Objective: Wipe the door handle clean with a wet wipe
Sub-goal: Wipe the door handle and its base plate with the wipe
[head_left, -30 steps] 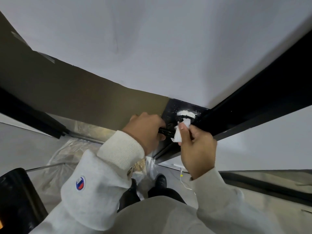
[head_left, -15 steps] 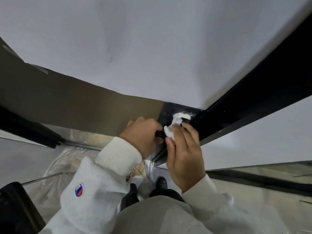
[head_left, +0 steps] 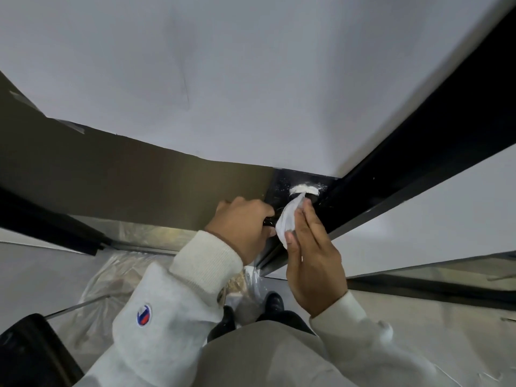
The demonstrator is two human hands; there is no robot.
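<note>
While the left hand (head_left: 240,227) clenches the dark metal lever door handle (head_left: 269,221), its long axis runs left to right; the nearer right hand (head_left: 312,255) presses a crumpled white wet wipe (head_left: 287,223) with flat fingers (head_left: 310,219) against the handle's right end, at the black door plate (head_left: 279,182).

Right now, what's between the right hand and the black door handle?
A crumpled white wet wipe, pressed by the right hand against the black handle, seen in the head view.

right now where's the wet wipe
In the head view the wet wipe is just right of centre, pressed by the right hand against the black door handle, which the left hand grips.
</note>
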